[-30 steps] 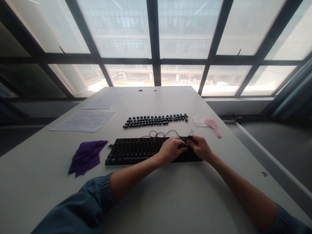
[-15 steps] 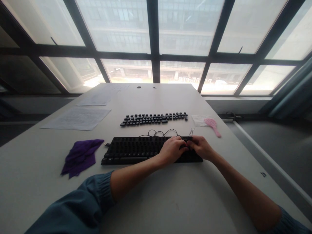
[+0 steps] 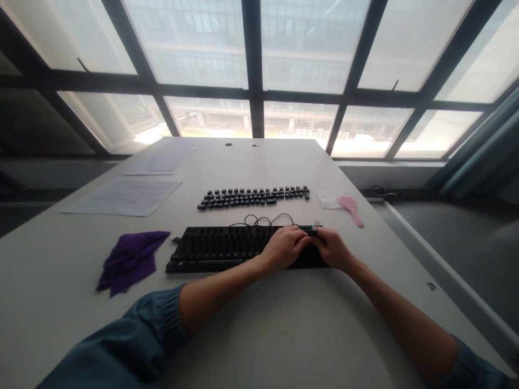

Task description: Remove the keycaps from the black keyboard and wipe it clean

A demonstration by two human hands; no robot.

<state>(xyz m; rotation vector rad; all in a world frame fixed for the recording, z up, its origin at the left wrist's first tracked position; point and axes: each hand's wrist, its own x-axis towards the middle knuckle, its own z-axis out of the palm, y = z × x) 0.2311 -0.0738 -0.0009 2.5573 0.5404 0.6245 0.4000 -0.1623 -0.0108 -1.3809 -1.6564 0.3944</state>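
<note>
Seemingly, the right hand (image 3: 333, 248) pinches a wire-pronged tool (image 3: 313, 232) over the keyboard (image 3: 227, 244) near its right end; the left hand (image 3: 284, 246) meets it, grip hidden. This close fingertip work calls for steadiness.

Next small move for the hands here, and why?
I'd probably ease the left hand slightly aside while the right hand steadies the small dark piece it seems to pinch. The fingertips crowd together over the right end of the keyboard, hiding what lies between them, with pale prongs sticking up just beyond.
</note>
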